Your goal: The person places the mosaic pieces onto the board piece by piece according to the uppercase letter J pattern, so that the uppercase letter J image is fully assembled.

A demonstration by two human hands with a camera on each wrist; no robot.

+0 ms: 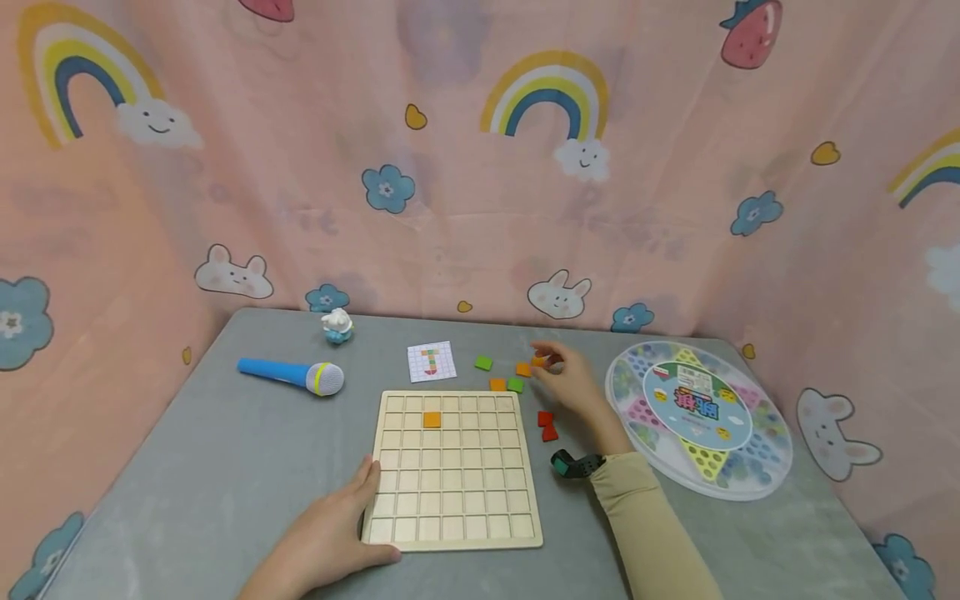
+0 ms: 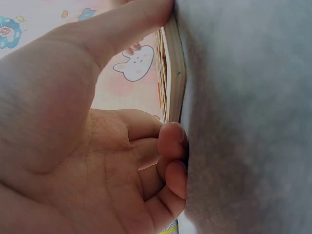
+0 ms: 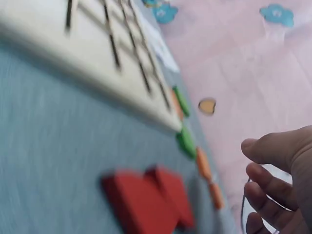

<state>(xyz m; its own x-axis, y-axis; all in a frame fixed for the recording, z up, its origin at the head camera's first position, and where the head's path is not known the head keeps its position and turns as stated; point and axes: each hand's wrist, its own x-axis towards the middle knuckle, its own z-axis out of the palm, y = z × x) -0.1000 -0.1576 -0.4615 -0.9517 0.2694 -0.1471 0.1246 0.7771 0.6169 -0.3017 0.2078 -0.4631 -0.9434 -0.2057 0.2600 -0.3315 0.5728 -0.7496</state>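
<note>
A: Quick, how'd the board look?
B: Grid board (image 1: 452, 481) was pale wood, squarish, rounded corners, w/ a grid of square cells. Lay flat on the grey desk (image 1: 217, 475), center-front. One orange tile (image 1: 432, 420) sat in it, 2nd row from far edge, 3rd col from L.
A: L hand?
B: L hand (image 1: 333, 521) was at the near-L corner, thumb + fingers (image 2: 171, 142) spread wide, touching the edges.
A: R hand?
B: R hand (image 1: 572, 382) was past the far-R corner, fingers loosely bent, narrow gap to thumb, right by the farthest-R orange piece (image 1: 537, 362).
A: Other pcs?
B: Two more orange pcs (image 1: 522, 369) + two green pcs (image 1: 483, 363) near the far edge, flat squares. Two red pcs (image 1: 545, 418) off the R side, next to each other; blurry in R wrist view, exact shape unclear.
A: Rest?
B: Pattern card (image 1: 432, 362) behind the board, w/ a colored J. Blue mic (image 1: 273, 371) far L, round game set (image 1: 697, 417) far R.
</note>
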